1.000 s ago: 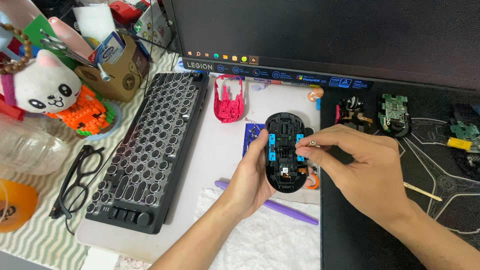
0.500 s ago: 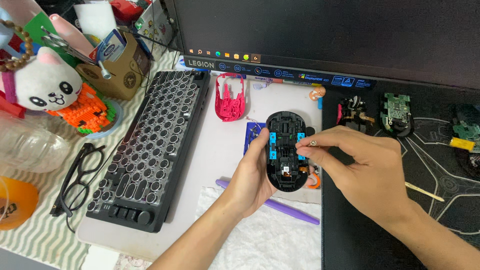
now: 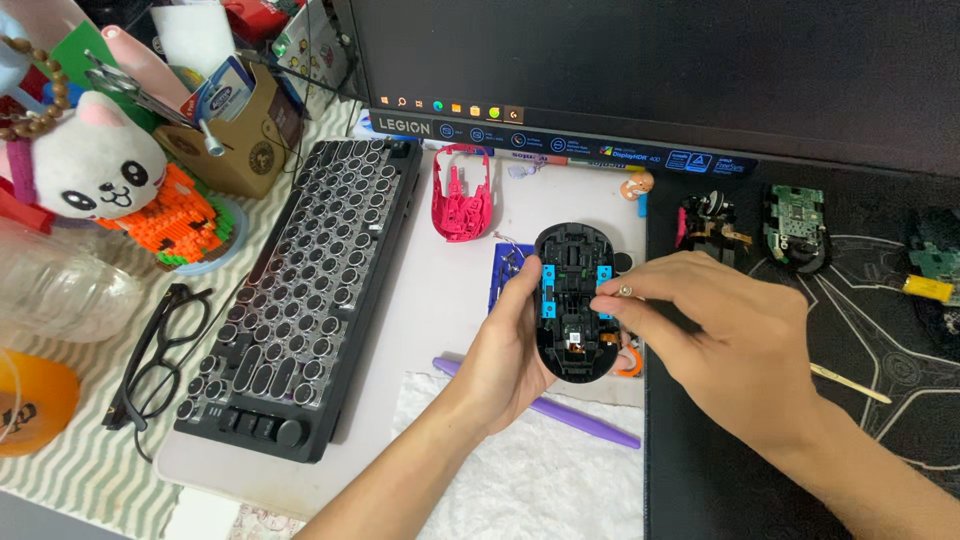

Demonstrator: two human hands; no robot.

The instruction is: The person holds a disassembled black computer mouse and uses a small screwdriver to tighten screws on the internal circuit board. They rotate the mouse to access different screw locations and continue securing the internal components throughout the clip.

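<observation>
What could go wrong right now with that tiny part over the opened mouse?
1. The right hand pinches a tiny metal part at its fingertips; it might slip into the open black mouse shell or onto the white cloth.
2. The left hand holds the shell off the desk, so pressing down could tilt it.

Bright, even light — sharp, soft shadows

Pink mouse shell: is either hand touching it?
No. The pink mouse shell lies alone by the keyboard; the left hand holds the black mouse base, right hand at its edge.
</observation>
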